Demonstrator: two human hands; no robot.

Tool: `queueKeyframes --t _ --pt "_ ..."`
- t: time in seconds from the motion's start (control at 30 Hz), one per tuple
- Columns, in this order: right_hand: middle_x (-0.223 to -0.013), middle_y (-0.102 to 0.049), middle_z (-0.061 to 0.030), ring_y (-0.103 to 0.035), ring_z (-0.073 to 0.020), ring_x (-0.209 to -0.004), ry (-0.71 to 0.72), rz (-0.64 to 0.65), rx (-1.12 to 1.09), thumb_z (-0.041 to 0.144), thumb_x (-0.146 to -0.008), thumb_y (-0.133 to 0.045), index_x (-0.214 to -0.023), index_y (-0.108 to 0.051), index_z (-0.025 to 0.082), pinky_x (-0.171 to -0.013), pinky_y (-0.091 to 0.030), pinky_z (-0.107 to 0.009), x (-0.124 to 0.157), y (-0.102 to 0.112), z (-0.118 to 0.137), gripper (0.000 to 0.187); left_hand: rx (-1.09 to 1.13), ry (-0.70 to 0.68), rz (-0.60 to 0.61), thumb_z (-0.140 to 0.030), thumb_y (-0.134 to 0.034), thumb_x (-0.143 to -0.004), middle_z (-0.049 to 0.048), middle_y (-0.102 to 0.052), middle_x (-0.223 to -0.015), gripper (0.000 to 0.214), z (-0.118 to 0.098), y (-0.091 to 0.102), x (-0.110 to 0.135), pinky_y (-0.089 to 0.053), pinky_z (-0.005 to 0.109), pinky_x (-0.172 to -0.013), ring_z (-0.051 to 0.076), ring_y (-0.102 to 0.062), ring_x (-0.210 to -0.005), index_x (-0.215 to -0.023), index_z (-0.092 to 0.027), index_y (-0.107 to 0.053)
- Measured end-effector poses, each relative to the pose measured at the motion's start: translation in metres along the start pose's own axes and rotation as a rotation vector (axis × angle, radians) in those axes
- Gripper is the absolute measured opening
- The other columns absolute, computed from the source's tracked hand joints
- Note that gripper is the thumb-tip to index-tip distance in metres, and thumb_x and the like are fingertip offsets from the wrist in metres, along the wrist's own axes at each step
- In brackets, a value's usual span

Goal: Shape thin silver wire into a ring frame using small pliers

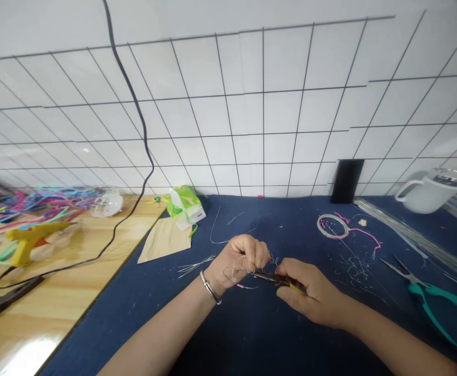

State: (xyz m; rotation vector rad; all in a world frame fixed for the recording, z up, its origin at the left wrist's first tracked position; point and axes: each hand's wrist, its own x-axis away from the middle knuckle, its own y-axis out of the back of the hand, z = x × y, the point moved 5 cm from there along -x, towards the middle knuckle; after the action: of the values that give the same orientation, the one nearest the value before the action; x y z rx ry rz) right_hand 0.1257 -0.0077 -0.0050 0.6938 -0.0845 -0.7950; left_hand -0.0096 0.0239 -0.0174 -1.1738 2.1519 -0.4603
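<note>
Between the fingers of my left hand (241, 261) is a thin silvery wire (234, 272), bent into several loops. My left hand is closed in a pinch on it. My right hand (308, 292) is wrapped round a pair of pliers (277, 280) with dark jaws and a yellow-and-black handle. The jaws point left and meet the wire at my left fingertips; whether they grip it I cannot tell. Just below my left hand, small pink beads (241, 286) show on a piece of wire.
Green-handled pliers (416, 284), wire clippings (355, 271), a round dish with beads (332, 226) and a bundle of wires (416, 230) lie at right. A white mug (428, 193) stands behind. At left are a yellow glue gun (28, 240), its cord (110, 240) and a green packet (185, 203).
</note>
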Motion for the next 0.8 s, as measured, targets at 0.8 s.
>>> queueKeyframes --t 0.8 --pt "-0.077 -0.049 -0.0024 -0.043 -0.0134 -0.068 0.083 -0.145 0.406 0.03 -0.085 -0.044 -0.089 -0.051 0.017 -0.06 -0.036 -0.026 0.001 0.011 0.011 0.015 -0.17 -0.043 -0.041 -0.031 -0.077 -0.061 -0.0012 -0.05 -0.054 0.028 -0.01 0.012 0.0 -0.035 0.028 -0.058 0.011 -0.045 -0.056 -0.054 -0.015 -0.054"
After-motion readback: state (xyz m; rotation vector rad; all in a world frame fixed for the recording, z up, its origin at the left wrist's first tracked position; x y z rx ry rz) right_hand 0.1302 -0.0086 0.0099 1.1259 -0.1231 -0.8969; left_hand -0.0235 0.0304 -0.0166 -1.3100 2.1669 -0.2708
